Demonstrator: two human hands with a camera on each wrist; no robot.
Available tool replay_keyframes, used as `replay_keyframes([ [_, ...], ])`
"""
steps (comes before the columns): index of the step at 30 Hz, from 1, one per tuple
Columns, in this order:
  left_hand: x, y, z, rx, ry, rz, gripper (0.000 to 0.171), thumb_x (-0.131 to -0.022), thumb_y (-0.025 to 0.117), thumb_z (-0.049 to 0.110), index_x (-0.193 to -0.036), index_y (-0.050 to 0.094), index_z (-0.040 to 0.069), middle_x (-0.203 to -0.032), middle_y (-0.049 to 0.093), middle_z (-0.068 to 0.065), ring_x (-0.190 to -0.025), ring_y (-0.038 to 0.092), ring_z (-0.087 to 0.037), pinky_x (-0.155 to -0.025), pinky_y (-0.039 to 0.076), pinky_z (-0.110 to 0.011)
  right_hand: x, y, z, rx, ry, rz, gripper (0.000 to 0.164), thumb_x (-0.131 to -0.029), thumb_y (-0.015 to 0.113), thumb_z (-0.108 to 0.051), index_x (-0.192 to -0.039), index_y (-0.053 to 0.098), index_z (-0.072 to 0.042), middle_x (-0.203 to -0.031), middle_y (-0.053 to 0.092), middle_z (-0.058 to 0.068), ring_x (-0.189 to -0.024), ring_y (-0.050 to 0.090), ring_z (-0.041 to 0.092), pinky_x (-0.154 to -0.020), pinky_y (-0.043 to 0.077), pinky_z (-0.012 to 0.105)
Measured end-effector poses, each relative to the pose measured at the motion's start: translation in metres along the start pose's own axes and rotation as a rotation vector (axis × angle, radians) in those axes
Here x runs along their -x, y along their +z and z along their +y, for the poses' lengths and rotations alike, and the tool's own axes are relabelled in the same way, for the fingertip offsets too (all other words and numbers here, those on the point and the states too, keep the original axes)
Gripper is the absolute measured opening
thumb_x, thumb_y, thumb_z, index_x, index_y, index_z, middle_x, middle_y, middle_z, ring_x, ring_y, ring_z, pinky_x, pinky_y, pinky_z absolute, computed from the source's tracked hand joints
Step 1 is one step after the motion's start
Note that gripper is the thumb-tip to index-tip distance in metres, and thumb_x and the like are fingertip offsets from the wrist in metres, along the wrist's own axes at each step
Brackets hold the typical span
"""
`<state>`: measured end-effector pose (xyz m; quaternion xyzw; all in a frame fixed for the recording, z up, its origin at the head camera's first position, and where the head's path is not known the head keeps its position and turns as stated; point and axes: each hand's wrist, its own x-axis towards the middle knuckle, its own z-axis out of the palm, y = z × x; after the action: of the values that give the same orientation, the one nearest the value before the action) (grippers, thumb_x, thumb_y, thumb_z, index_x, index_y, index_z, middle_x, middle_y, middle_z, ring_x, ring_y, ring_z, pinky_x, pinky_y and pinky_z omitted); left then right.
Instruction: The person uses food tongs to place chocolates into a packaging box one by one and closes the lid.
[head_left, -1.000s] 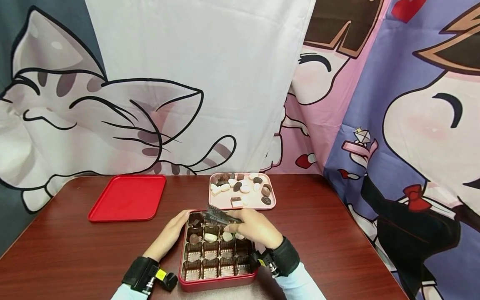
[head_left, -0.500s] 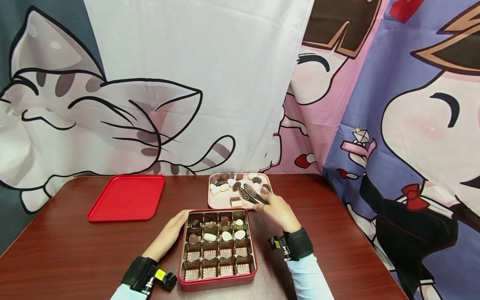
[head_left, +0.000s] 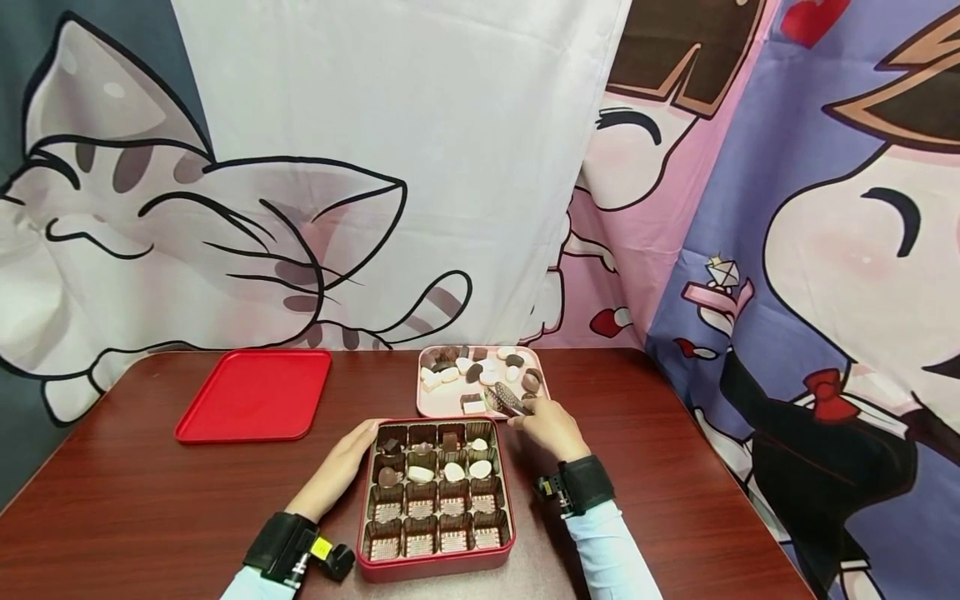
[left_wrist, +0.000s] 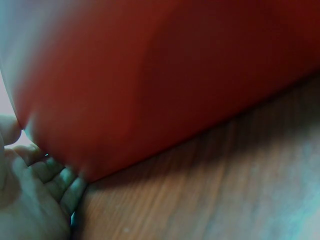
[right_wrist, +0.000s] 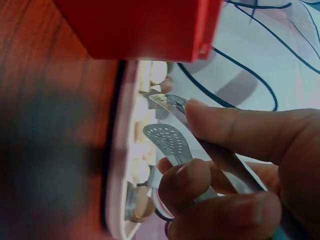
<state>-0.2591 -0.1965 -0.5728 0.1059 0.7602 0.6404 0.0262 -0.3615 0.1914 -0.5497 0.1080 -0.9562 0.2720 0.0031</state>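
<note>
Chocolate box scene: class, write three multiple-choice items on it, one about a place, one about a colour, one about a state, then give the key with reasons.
1. Where does the left hand rest?
A. against the box's left side
B. on the red lid
C. in the pink tray

2. What colour is the tray of loose chocolates?
A. blue
B. pink
C. green

3. The tongs in the right hand are:
A. lying on the table
B. gripping a chocolate
C. open, holding nothing

Key: A, its fingers touch the box; B, its rim is pink; C, right wrist view shows separated bare tips.
</note>
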Motion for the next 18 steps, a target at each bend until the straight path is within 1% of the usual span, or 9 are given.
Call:
replay_keyframes([
  [2, 0.0, 0.0, -0.001, -0.001, -0.002, -0.001, 0.07, -0.116, 0.045, 0.061, -0.156, 0.058, 0.006, -0.153, 0.061, -0.017, -0.138, 0.054, -0.009, -0.109, 0.04, -0.016, 0.004, 0.0, -0.006, 0.012, -0.002, 0.001, 0.014, -0.093, 0.082, -0.034, -0.098, 0.081, -0.022, -0.087, 0.069, -0.003, -0.08, 0.062, 0.022, -0.069, 0.05, 0.045],
  [4, -0.001, 0.0, -0.002, -0.013, -0.008, 0.004, 0.065, -0.118, 0.044, 0.054, -0.158, 0.056, 0.004, -0.155, 0.059, -0.019, -0.141, 0.051, -0.013, -0.109, 0.038, -0.014, 0.006, 0.001, -0.01, 0.031, -0.002, -0.002, 0.016, -0.094, 0.082, -0.034, -0.092, 0.078, -0.019, -0.083, 0.068, 0.0, -0.078, 0.062, 0.024, -0.068, 0.05, 0.045],
  [6, -0.002, 0.0, -0.003, -0.022, -0.016, 0.016, 0.062, -0.119, 0.044, 0.049, -0.158, 0.056, 0.002, -0.156, 0.058, -0.019, -0.144, 0.049, -0.018, -0.109, 0.037, -0.014, 0.008, 0.002, -0.013, 0.049, 0.004, 0.008, 0.018, -0.094, 0.082, -0.035, -0.092, 0.078, -0.018, -0.085, 0.07, 0.0, -0.079, 0.064, 0.024, -0.069, 0.052, 0.046],
  [9, -0.003, -0.001, -0.004, -0.033, -0.017, 0.01, 0.062, -0.12, 0.043, 0.049, -0.158, 0.055, 0.001, -0.157, 0.057, -0.02, -0.147, 0.046, -0.023, -0.11, 0.036, -0.014, 0.008, 0.004, -0.016, 0.058, 0.016, 0.017, 0.021, -0.095, 0.082, -0.036, -0.091, 0.078, -0.016, -0.087, 0.072, 0.003, -0.081, 0.067, 0.025, -0.07, 0.054, 0.05],
  [12, -0.004, -0.002, -0.005, -0.024, -0.017, 0.002, 0.062, -0.119, 0.043, 0.051, -0.156, 0.058, 0.003, -0.155, 0.059, -0.018, -0.147, 0.047, -0.027, -0.11, 0.037, -0.015, 0.008, 0.006, -0.017, 0.056, 0.012, 0.037, 0.02, -0.095, 0.082, -0.036, -0.086, 0.075, -0.02, -0.085, 0.071, -0.001, -0.08, 0.067, 0.024, -0.071, 0.054, 0.052],
  [13, -0.005, -0.003, -0.005, -0.023, -0.015, -0.002, 0.062, -0.119, 0.043, 0.051, -0.156, 0.058, 0.004, -0.154, 0.06, -0.018, -0.147, 0.048, -0.028, -0.11, 0.038, -0.016, 0.009, 0.006, -0.018, 0.055, 0.009, 0.038, 0.022, -0.095, 0.082, -0.035, -0.082, 0.072, -0.021, -0.082, 0.068, -0.002, -0.077, 0.065, 0.023, -0.07, 0.053, 0.052],
  [15, -0.006, -0.003, -0.006, -0.019, -0.019, 0.004, 0.061, -0.119, 0.043, 0.051, -0.155, 0.059, 0.004, -0.154, 0.06, -0.017, -0.147, 0.048, -0.028, -0.11, 0.037, -0.015, 0.009, 0.005, -0.02, 0.051, 0.006, 0.044, 0.025, -0.095, 0.082, -0.035, -0.078, 0.068, -0.024, -0.078, 0.063, -0.004, -0.075, 0.062, 0.021, -0.068, 0.051, 0.05],
  [18, -0.006, -0.003, -0.006, -0.017, -0.019, -0.004, 0.062, -0.119, 0.043, 0.05, -0.156, 0.058, 0.003, -0.155, 0.059, -0.018, -0.149, 0.046, -0.032, -0.111, 0.037, -0.016, 0.012, 0.002, -0.024, 0.042, 0.012, 0.033, 0.027, -0.096, 0.081, -0.034, -0.077, 0.066, -0.023, -0.075, 0.06, -0.005, -0.073, 0.059, 0.02, -0.067, 0.049, 0.048],
])
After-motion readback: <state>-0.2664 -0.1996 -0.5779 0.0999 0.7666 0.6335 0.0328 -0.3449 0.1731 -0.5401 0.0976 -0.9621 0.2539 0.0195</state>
